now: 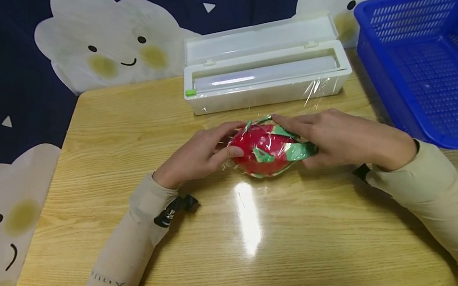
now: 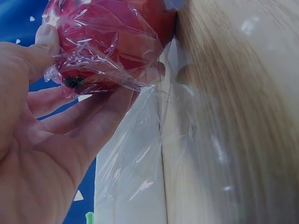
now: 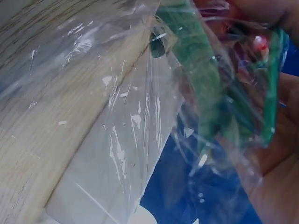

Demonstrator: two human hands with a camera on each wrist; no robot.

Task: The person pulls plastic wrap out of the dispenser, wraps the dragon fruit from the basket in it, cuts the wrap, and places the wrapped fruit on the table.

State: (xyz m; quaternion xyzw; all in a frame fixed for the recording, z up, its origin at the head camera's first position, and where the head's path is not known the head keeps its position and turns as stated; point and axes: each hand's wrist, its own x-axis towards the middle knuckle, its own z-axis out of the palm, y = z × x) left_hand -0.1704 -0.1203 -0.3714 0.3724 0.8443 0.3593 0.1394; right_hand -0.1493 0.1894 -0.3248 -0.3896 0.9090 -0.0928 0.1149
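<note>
Sleeves and forearms sit closest in the head view, both reaching in to mid-bench [image 1: 80,149]. Left hand [image 1: 196,160] and right hand [image 1: 343,139] cup a red dragon fruit [image 1: 266,150] with green scales, one hand on each end, fingers curled round it through clear cling film [image 1: 272,124]. Fruit rests on the bench, just in front of the open white film dispenser [image 1: 265,76]. Blue basket [image 1: 433,65] sits off to the right, well apart.

Left wrist view: left thumb and fingers [image 2: 88,126] wrap the fruit's red end [image 2: 107,42], film bunched between skin and fruit; a loose sheet trails down to the wood.

Right wrist view: green scale tips [image 3: 205,88] under crinkled film, right palm [image 3: 275,172] behind them. Grip looks closed round that end, fingertips mostly hidden.

Handling, my read: fruit firm and moderately heavy, scales bendy and snag-prone. Film is thin, clingy, slippery over the skin, tears easily. Best hold is round the body at both ends, not by the scales.
</note>
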